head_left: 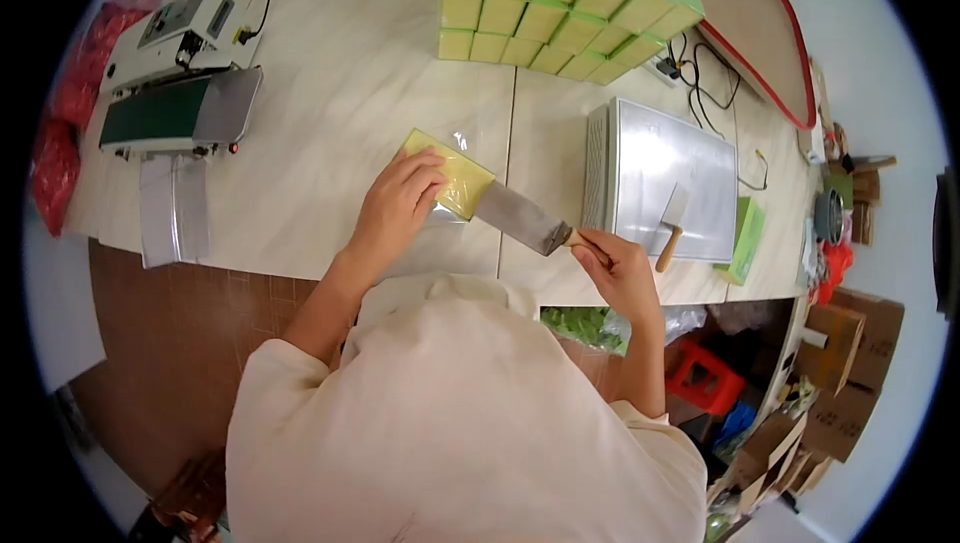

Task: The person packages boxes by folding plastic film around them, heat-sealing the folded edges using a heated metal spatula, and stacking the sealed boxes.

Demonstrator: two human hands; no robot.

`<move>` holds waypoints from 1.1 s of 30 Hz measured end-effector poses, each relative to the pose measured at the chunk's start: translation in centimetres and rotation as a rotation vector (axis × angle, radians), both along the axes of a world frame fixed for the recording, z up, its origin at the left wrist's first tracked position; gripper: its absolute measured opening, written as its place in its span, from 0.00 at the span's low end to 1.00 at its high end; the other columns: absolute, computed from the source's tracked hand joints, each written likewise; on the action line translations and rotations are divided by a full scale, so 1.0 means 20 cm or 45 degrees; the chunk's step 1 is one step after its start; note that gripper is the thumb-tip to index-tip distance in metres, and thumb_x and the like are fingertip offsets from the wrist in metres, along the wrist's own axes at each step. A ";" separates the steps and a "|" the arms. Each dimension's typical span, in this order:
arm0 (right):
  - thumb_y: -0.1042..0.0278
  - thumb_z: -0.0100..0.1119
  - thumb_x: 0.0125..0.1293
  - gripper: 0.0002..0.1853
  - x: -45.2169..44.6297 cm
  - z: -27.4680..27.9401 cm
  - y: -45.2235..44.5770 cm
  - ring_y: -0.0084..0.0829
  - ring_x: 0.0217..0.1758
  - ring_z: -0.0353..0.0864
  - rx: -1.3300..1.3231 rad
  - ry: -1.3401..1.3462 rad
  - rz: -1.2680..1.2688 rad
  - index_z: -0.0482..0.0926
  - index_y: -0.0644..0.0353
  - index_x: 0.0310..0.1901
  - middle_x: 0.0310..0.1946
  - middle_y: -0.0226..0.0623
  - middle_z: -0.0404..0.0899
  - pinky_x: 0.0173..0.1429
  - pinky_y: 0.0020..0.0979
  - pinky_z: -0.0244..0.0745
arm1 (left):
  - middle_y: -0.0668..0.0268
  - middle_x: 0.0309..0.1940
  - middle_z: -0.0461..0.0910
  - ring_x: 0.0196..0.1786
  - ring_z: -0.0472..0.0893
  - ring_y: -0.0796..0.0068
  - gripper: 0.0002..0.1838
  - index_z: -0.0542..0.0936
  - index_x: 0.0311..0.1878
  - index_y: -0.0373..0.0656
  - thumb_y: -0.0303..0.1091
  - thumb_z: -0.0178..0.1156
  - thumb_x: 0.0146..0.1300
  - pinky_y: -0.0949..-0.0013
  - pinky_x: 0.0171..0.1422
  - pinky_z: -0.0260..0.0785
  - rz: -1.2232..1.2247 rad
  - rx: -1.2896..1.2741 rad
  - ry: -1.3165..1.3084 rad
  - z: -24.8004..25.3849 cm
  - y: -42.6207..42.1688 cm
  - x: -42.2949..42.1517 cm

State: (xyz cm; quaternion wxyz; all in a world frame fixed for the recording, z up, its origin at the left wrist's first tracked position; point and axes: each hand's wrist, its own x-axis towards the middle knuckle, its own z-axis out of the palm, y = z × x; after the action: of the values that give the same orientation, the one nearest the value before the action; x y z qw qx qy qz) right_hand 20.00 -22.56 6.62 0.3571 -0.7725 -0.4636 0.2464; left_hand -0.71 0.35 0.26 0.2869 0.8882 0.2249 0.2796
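Observation:
A yellow box [461,183] with green edges and clear film around it lies tilted on the table. My left hand [405,193] holds it at its left side, fingers resting over the top; the thumb is hard to see. In my right hand [617,268] is the wooden handle of a scraper [515,215] with a wide metal blade. The blade's far end meets the box's right edge; whether it is under the film I cannot tell. Loose clear film shows behind and below the box.
Stacked yellow-green boxes [570,13] stand at the back. To the right, a metal-topped appliance [675,168] carries a second scraper [672,226], with a green box [742,243] beside it. A sealing machine [175,93] with a green belt is at the left. Black cables [705,93] lie behind the appliance.

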 end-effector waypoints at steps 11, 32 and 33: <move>0.69 0.65 0.66 0.10 -0.21 -0.18 0.28 0.35 0.23 0.80 0.200 -0.372 -0.095 0.82 0.61 0.47 0.31 0.40 0.83 0.28 0.31 0.74 | 0.61 0.47 0.82 0.54 0.81 0.62 0.08 0.78 0.49 0.41 0.30 0.57 0.70 0.59 0.60 0.70 0.102 -0.559 0.075 0.10 0.02 -0.19; 0.70 0.64 0.66 0.09 -0.27 -0.13 0.34 0.35 0.20 0.75 0.094 -0.284 0.185 0.82 0.62 0.46 0.24 0.39 0.78 0.25 0.33 0.70 | 0.73 0.60 0.78 0.75 0.59 0.58 0.05 0.88 0.35 0.49 0.36 0.71 0.56 0.55 0.72 0.62 -0.466 -0.505 -0.081 -0.06 0.27 -0.02; 0.70 0.64 0.66 0.09 -0.27 -0.13 0.34 0.36 0.20 0.75 0.078 -0.299 0.205 0.82 0.62 0.46 0.24 0.39 0.78 0.26 0.34 0.70 | 0.73 0.60 0.78 0.75 0.59 0.58 0.05 0.88 0.35 0.49 0.36 0.71 0.56 0.55 0.72 0.62 -0.454 -0.506 -0.084 -0.05 0.27 -0.02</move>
State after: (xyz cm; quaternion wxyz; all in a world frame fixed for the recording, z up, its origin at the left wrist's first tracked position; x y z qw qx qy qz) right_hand 14.60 -15.72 4.05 0.3029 -0.7451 -0.5700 0.1677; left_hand -1.02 5.80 -0.83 0.5077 0.8304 0.1058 0.2038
